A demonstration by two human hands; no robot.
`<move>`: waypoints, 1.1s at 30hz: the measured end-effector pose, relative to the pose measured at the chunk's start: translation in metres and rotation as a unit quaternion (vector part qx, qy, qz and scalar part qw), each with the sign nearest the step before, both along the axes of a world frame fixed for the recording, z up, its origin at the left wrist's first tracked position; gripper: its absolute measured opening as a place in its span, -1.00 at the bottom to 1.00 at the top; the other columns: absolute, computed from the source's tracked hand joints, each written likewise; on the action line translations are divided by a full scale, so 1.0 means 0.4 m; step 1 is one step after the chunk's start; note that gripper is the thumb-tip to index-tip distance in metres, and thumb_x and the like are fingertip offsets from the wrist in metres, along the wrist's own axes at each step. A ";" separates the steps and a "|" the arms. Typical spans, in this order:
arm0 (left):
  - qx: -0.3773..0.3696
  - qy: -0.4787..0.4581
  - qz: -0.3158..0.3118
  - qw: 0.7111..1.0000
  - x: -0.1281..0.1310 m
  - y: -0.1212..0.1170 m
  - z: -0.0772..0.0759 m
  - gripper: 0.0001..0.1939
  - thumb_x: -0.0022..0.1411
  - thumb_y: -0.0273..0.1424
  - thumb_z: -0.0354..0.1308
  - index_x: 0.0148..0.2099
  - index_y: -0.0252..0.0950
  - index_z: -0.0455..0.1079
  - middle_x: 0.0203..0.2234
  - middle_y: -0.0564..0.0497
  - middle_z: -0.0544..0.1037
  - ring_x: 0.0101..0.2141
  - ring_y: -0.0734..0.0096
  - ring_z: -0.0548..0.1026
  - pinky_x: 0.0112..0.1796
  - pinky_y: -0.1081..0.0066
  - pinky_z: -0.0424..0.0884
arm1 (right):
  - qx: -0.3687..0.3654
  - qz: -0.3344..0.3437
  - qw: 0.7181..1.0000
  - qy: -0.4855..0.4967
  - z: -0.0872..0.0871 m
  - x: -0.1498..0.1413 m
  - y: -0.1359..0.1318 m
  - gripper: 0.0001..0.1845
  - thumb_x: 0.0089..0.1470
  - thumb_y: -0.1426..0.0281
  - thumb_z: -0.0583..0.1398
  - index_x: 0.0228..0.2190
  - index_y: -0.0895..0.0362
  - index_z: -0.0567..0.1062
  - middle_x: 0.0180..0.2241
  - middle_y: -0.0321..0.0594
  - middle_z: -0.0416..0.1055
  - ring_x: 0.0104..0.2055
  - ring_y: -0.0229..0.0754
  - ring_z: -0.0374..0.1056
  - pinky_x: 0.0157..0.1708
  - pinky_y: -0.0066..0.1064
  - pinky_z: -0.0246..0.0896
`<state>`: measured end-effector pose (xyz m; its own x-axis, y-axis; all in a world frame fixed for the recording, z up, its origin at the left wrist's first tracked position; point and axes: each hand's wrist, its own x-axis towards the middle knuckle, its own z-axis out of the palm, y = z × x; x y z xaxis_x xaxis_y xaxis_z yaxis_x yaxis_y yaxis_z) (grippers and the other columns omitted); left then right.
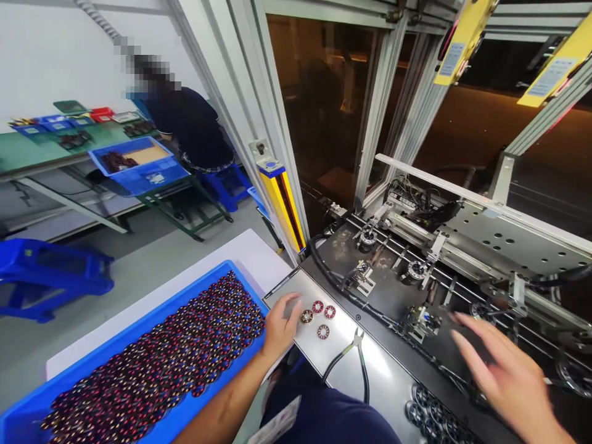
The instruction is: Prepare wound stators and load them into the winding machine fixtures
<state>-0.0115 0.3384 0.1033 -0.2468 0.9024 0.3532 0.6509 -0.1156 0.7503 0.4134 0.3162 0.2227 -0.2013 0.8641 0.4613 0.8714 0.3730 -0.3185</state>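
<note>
The machine's dark bed (337, 246) fills the right side, and the long blue tray (28, 410) at lower left is packed with ring parts (157, 351) in overlapping rows. Between them runs a bare metal plate (383, 370). The right hand (504, 364) is over the bed with thumb and fingers apart, nothing visible in its grasp; the left hand (281, 327) is at the plate's edge, its thumb and forefinger parted just beside the nearest ring, seemingly holding nothing. Pliers (357, 342) lie on the plate, jaws spread toward the machine. Smallest are the four loose rings (322, 332), lying flat and apart from the pliers, with coloured segments around an open centre. Each looks light and rigid, likely to skid on the smooth metal; the segments may scuff or catch, so a thumb-and-forefinger pinch across the outer rim seems the safest hold.
</note>
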 end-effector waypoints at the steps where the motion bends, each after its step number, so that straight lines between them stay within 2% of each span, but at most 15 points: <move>1: 0.011 0.005 -0.005 1.000 -0.005 0.004 0.016 -0.73 0.36 -0.24 0.13 -0.03 -0.28 0.48 -0.17 -0.10 0.66 -0.15 0.21 0.62 -0.08 0.18 0.55 | -0.006 0.073 0.997 -0.037 -0.004 -0.041 0.103 -0.66 0.30 0.23 0.13 0.07 -0.02 0.47 -0.05 -0.12 0.55 -0.06 -0.04 0.52 0.00 -0.12 0.48; 2: 0.022 0.010 -0.011 1.000 -0.009 0.009 0.031 -0.75 0.35 -0.26 0.13 -0.03 -0.28 0.48 -0.16 -0.10 0.66 -0.15 0.22 0.62 -0.07 0.19 0.55 | -0.025 0.124 0.989 -0.082 -0.012 -0.086 0.207 -0.68 0.32 0.27 0.11 0.02 0.07 0.50 -0.06 -0.07 0.56 -0.05 -0.04 0.51 0.01 -0.15 0.47; 5: 0.054 0.024 -0.029 0.998 -0.013 0.030 0.068 -0.78 0.35 -0.33 0.15 -0.01 -0.28 0.47 -0.15 -0.08 0.65 -0.13 0.25 0.62 -0.05 0.22 0.55 | -0.048 0.180 0.975 -0.118 -0.062 -0.216 0.476 -0.76 0.27 0.34 0.18 -0.10 0.18 0.54 -0.14 -0.04 0.57 -0.09 -0.07 0.50 -0.01 -0.21 0.45; 7: 0.070 0.032 -0.040 0.996 -0.010 0.047 0.083 -0.79 0.35 -0.37 0.14 0.00 -0.27 0.46 -0.14 -0.08 0.65 -0.12 0.28 0.62 -0.04 0.25 0.55 | -0.063 0.196 0.970 -0.132 -0.107 -0.277 0.588 -0.78 0.25 0.33 0.21 -0.14 0.20 0.53 -0.15 -0.08 0.54 -0.09 -0.10 0.47 -0.01 -0.18 0.42; 9: 0.078 0.039 -0.052 0.995 -0.004 0.063 0.091 -0.80 0.35 -0.40 0.13 0.00 -0.27 0.45 -0.15 -0.07 0.65 -0.11 0.29 0.62 -0.05 0.28 0.56 | -0.079 0.201 0.967 -0.136 -0.147 -0.309 0.645 -0.78 0.26 0.29 0.22 -0.17 0.19 0.52 -0.16 -0.14 0.51 -0.11 -0.14 0.45 -0.03 -0.17 0.40; 11: 0.081 0.045 -0.064 0.994 0.003 0.078 0.093 -0.81 0.35 -0.42 0.13 0.00 -0.27 0.44 -0.16 -0.07 0.65 -0.12 0.30 0.63 -0.06 0.30 0.57 | -0.097 0.198 0.967 -0.127 -0.176 -0.315 0.663 -0.77 0.28 0.26 0.21 -0.21 0.18 0.51 -0.17 -0.18 0.49 -0.13 -0.17 0.43 -0.06 -0.18 0.39; 15: 0.086 0.057 -0.091 0.990 0.023 0.118 0.094 -0.83 0.37 -0.42 0.12 -0.02 -0.28 0.43 -0.19 -0.08 0.65 -0.15 0.32 0.63 -0.10 0.31 0.58 | -0.140 0.158 0.975 -0.069 -0.209 -0.290 0.650 -0.77 0.27 0.25 0.21 -0.23 0.18 0.51 -0.15 -0.17 0.48 -0.09 -0.16 0.41 -0.03 -0.17 0.37; 17: 0.091 0.068 -0.113 0.987 0.040 0.161 0.100 -0.84 0.38 -0.41 0.10 -0.03 -0.29 0.42 -0.20 -0.10 0.65 -0.16 0.32 0.63 -0.10 0.29 0.58 | -0.171 0.105 0.979 -0.025 -0.221 -0.277 0.646 -0.76 0.26 0.24 0.22 -0.19 0.18 0.50 -0.09 -0.14 0.46 -0.04 -0.13 0.40 0.00 -0.14 0.37; 19: 0.094 0.089 -0.147 0.981 0.069 0.230 0.107 -0.82 0.39 -0.37 0.10 -0.02 -0.29 0.42 -0.18 -0.12 0.65 -0.14 0.30 0.62 -0.07 0.26 0.57 | -0.218 0.030 0.975 0.022 -0.233 -0.273 0.656 -0.73 0.27 0.24 0.22 -0.13 0.18 0.50 -0.06 -0.14 0.46 -0.05 -0.13 0.42 -0.03 -0.15 0.40; 22: 0.082 0.150 -0.225 0.959 0.132 0.367 0.114 -0.71 0.37 -0.29 0.14 0.06 -0.29 0.43 -0.04 -0.16 0.63 0.02 0.22 0.57 0.08 0.17 0.49 | -0.318 -0.082 0.940 0.091 -0.246 -0.288 0.699 -0.69 0.27 0.22 0.22 -0.08 0.19 0.48 -0.11 -0.16 0.48 -0.15 -0.16 0.46 -0.16 -0.24 0.46; 24: 0.064 0.202 -0.277 0.937 0.180 0.455 0.114 -0.62 0.35 -0.28 0.18 0.16 -0.29 0.40 0.15 -0.18 0.52 0.18 0.12 0.45 0.17 0.10 0.40 | -0.375 -0.135 0.907 0.138 -0.246 -0.304 0.730 -0.67 0.26 0.22 0.23 -0.05 0.20 0.47 -0.11 -0.16 0.48 -0.18 -0.18 0.46 -0.20 -0.27 0.47; 26: 0.039 0.252 -0.315 0.914 0.223 0.522 0.109 -0.54 0.33 -0.29 0.20 0.23 -0.30 0.36 0.27 -0.19 0.39 0.28 0.00 0.33 0.19 0.01 0.37 | -0.410 -0.176 0.876 0.182 -0.238 -0.317 0.751 -0.66 0.27 0.23 0.22 -0.02 0.19 0.46 -0.08 -0.14 0.47 -0.15 -0.17 0.46 -0.18 -0.25 0.48; 29: 0.004 0.312 -0.346 0.885 0.262 0.569 0.100 -0.47 0.32 -0.29 0.20 0.29 -0.30 0.30 0.34 -0.21 0.29 0.34 -0.10 0.21 0.19 -0.09 0.32 | -0.431 -0.213 0.845 0.235 -0.220 -0.326 0.755 -0.64 0.26 0.23 0.23 0.00 0.18 0.45 -0.04 -0.13 0.45 -0.09 -0.13 0.45 -0.13 -0.21 0.46; 33: -0.031 0.358 -0.361 0.860 0.276 0.576 0.093 -0.45 0.36 -0.30 0.15 0.34 -0.28 0.23 0.36 -0.21 0.24 0.36 -0.09 0.15 0.23 -0.13 0.22 | -0.443 -0.195 0.829 0.281 -0.208 -0.332 0.741 -0.63 0.27 0.22 0.22 0.00 0.18 0.45 -0.03 -0.12 0.45 -0.08 -0.13 0.45 -0.10 -0.17 0.46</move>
<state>0.0991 0.5689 0.1405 0.6477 0.7511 0.1275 0.7235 -0.6589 0.2058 0.2807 0.6124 0.1393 0.2055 0.8625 -0.4625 0.4920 -0.4996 -0.7130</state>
